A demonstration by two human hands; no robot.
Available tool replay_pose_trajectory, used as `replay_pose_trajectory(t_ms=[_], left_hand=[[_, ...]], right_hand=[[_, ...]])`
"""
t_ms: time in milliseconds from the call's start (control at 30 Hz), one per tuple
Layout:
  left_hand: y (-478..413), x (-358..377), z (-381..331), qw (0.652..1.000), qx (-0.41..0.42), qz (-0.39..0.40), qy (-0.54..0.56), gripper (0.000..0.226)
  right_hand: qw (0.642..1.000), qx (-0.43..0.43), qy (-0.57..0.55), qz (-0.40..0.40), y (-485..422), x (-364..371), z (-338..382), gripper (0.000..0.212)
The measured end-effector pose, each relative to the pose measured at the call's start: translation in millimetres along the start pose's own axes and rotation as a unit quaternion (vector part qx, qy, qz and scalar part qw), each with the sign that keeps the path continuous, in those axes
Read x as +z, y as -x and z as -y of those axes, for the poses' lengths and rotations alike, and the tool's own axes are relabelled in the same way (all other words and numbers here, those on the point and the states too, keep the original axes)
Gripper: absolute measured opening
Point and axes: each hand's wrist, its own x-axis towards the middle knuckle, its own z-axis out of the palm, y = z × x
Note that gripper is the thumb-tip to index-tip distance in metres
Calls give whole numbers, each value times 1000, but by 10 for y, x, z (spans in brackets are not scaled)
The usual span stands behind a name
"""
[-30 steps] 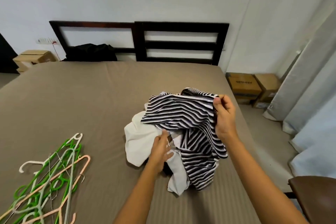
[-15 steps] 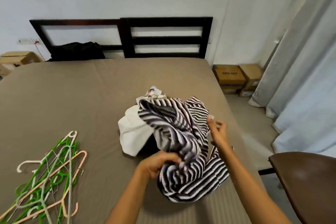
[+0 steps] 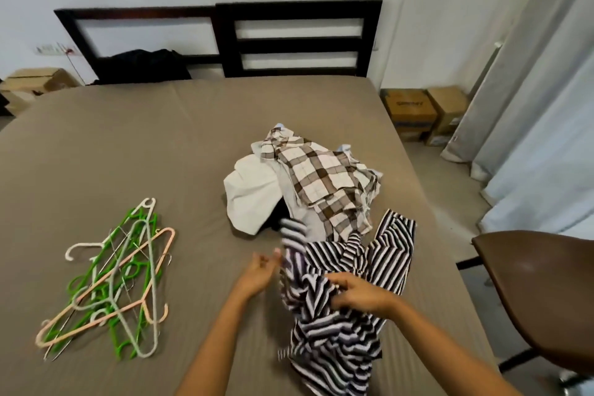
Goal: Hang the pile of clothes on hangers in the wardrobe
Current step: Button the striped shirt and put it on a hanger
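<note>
a striped shirt lies on the bed's near right side, grasped by the right hand; the left hand is released, just beside it. clothes pile just beyond, hangers at left.

Brown-sheeted bed carries a tangle of green, white and pink hangers at left, a pile of clothes right of centre, a striped garment touching its near side, and a black bundle against the headboard.
</note>
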Motion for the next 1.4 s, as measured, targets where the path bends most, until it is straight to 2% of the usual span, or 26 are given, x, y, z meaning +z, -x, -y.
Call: replay_pose_trajectory(t_ms=[67,133,200,267,333,367,433,500,567,600,633,667,733,767,800,867,900,1000,1033,1100,1167,1200,1267,1300,1367,1400], left_hand=[[-7,109,-7,986,-19,58,154,46],[34,239,-1,973,-11,141,180,46],[102,327,17,959,-15,192,210,44],[172,333,-20,948,-21,169,269,28],[236,306,-89,915,-31,110,386,21],[254,290,-110,892,-29,96,441,20],[368,292,-171,865,-14,112,490,18],[540,368,-213,879,32,150,452,9],[711,488,-201,901,114,207,365,9],[778,552,-174,900,144,250,327,8],[820,613,-124,895,157,297,294,9],[858,650,-76,884,156,344,274,13],[863,669,22,875,128,390,255,18],[830,654,78,888,116,361,259,22],[777,612,137,913,115,295,258,25],[603,483,288,966,147,128,168,27],[517,419,349,977,169,96,87,44],[400,402,396,948,238,184,-106,103],[395,450,354,934,264,188,-148,108],[388,571,235,915,320,170,-179,90],[362,639,121,910,356,153,-145,47],[352,634,84,912,359,144,-136,30],[340,574,43,919,350,131,-130,9],[327,542,37,922,346,117,-128,9],[338,501,9,929,346,78,-107,15],[354,500,-13,932,347,57,-91,15]], right_hand=[[999,-14,17,27,97,192,130,49],[995,-35,29,84,142,235,235,44],[994,-65,54,67,152,198,268,39],[989,-83,75,-92,151,100,257,38],[947,-80,111,-290,128,-48,128,36],[930,-51,119,-344,130,-106,85,37],[929,41,149,-335,167,-183,87,31],[949,110,95,-278,230,-159,187,22],[964,132,-112,-201,284,-86,341,13],[964,145,-170,-147,294,-40,393,21],[969,159,-161,-100,274,-1,367,31],[972,182,-126,-81,229,20,302,29],[974,196,-9,-111,209,69,184,17],[973,187,14,-138,205,66,89,17],[971,178,-6,-157,242,71,45,14],[966,135,-131,-177,326,67,-6,14],[957,109,-204,-176,383,67,2,17],[926,27,-346,-149,514,72,116,20],[919,3,-373,-128,565,73,179,21],[923,-42,-375,-73,662,64,297,41],[956,-70,-280,-46,760,-29,340,74],[974,-68,-206,-57,819,-94,368,79],[988,-75,-20,-134,923,-234,445,62],[972,-83,109,-190,957,-319,477,49],[891,-58,349,-284,1002,-464,513,30],[850,-37,416,-319,1012,-489,518,26]])
